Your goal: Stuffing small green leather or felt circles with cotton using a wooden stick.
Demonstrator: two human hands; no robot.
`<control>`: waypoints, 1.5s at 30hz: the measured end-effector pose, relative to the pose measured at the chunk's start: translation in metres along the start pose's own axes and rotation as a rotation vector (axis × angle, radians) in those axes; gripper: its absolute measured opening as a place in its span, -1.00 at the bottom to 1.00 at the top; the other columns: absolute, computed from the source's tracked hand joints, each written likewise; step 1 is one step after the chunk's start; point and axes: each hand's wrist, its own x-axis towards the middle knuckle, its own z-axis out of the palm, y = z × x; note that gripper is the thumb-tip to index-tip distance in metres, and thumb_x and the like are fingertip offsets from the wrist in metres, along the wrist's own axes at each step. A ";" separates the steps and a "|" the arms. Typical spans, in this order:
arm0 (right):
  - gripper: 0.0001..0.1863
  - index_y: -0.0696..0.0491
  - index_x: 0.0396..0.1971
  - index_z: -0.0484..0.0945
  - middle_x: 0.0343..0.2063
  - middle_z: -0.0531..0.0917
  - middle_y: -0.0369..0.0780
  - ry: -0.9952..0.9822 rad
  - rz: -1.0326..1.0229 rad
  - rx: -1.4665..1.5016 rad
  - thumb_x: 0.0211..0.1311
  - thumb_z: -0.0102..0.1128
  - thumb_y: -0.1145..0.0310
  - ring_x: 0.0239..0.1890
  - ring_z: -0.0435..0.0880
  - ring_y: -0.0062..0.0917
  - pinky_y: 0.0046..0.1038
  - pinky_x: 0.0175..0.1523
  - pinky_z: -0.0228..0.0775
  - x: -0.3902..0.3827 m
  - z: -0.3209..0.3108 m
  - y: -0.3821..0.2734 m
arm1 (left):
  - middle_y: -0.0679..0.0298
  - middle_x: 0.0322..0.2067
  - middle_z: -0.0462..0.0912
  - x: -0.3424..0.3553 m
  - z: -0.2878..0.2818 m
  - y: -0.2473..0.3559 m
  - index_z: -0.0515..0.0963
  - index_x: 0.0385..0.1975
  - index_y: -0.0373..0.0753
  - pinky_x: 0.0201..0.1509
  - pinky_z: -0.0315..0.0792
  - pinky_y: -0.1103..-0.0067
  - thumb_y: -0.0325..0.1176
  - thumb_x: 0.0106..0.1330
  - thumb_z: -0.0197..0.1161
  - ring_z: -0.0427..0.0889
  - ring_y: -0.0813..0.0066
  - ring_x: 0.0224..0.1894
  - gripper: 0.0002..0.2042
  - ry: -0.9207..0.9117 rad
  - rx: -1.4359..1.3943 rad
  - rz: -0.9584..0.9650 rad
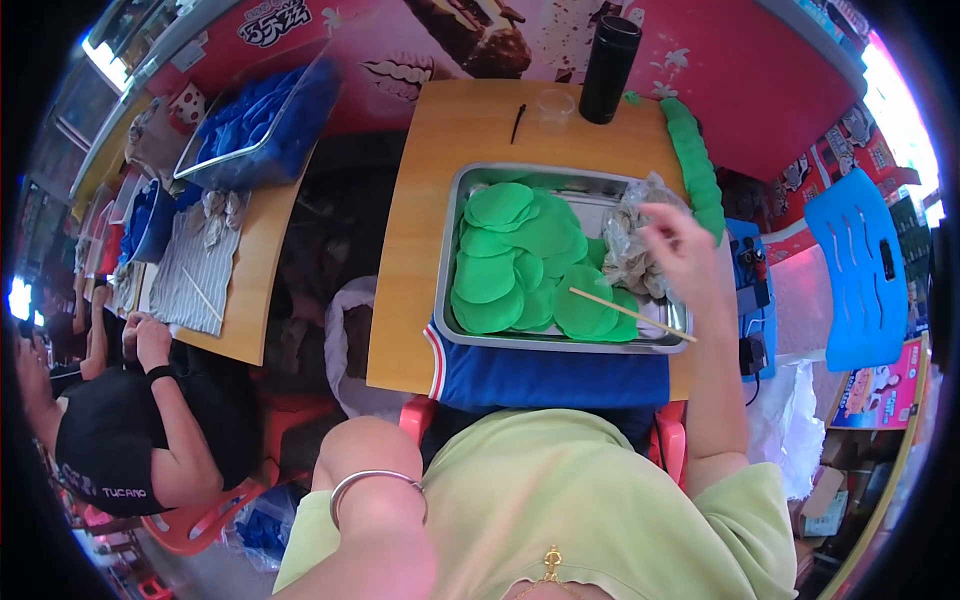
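inside the tray (593, 214), green discs (490, 280); right fingers (660, 212) half-open, seemingly empty; left fingers hidden.

Right hand (682, 245), fingers loosely parted, at a crumpled clear plastic bag (630, 245) in a metal tray (447, 225); contact unclear. Overlapping green discs (490, 275) fill tray's left and middle, thin stick (625, 311) across lower right. Black tumbler (609, 75), green roll (694, 165) farther back on tabletop (410, 210).
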 end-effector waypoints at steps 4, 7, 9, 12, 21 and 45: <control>-0.69 0.07 -0.18 0.55 -0.29 0.61 -0.17 -0.237 -0.300 -0.221 0.06 0.23 0.32 -0.21 0.58 -0.37 -0.36 -0.09 0.42 0.015 0.060 -0.005 | -0.08 0.07 0.42 0.000 -0.006 0.039 0.45 0.04 -0.35 0.35 0.19 0.35 -0.63 0.26 -0.07 0.38 0.12 0.18 -0.65 -0.158 0.140 0.138; -0.67 0.07 -0.18 0.54 -0.30 0.62 -0.20 -0.206 -0.420 -0.291 0.04 0.25 0.26 -0.14 0.54 -0.32 -0.30 -0.05 0.40 0.040 0.108 -0.006 | 0.19 -0.11 0.42 -0.022 -0.031 0.064 0.44 -0.10 -0.21 -0.09 0.34 0.43 -0.35 0.25 0.09 0.44 0.32 -0.13 -0.76 -0.202 0.504 0.168; -0.64 0.05 -0.17 0.53 -0.28 0.62 -0.21 -0.165 -0.415 -0.312 0.04 0.25 0.21 -0.10 0.53 -0.31 -0.29 -0.02 0.38 0.054 0.127 0.003 | 0.37 -0.23 0.42 -0.046 -0.052 0.073 0.44 -0.20 -0.12 -0.39 0.45 0.49 -0.16 0.25 0.19 0.48 0.46 -0.33 -0.76 -0.196 0.729 0.160; -0.60 0.01 -0.11 0.51 -0.24 0.62 -0.23 -0.152 -0.451 -0.356 0.04 0.24 0.17 -0.07 0.52 -0.31 -0.30 -0.03 0.40 0.067 0.145 -0.012 | 0.19 -0.28 0.47 -0.060 -0.068 0.080 0.45 -0.24 -0.25 -0.30 0.45 0.44 -0.20 0.25 0.17 0.51 0.29 -0.32 -0.75 -0.464 0.793 -0.567; -0.77 0.02 -0.33 0.65 -0.41 0.64 -0.09 -0.380 -0.316 -0.346 0.04 0.21 0.23 -0.32 0.60 -0.20 -0.23 -0.20 0.44 0.056 0.125 -0.022 | 0.14 -0.26 0.49 -0.107 -0.100 0.114 0.48 -0.25 -0.35 -0.20 0.43 0.58 -0.54 0.15 0.20 0.53 0.40 -0.33 -0.83 -0.257 1.093 -1.453; -0.83 0.17 -0.33 0.57 -0.48 0.62 -0.08 -0.324 -0.110 0.107 0.12 0.16 0.41 -0.48 0.60 -0.40 -0.44 -0.34 0.39 -0.039 0.070 -0.012 | 0.12 -0.34 0.55 -0.184 -0.133 0.073 0.51 -0.37 -0.32 -0.20 0.39 0.45 -0.49 0.02 0.31 0.53 0.17 -0.26 -0.82 -0.619 1.176 -1.462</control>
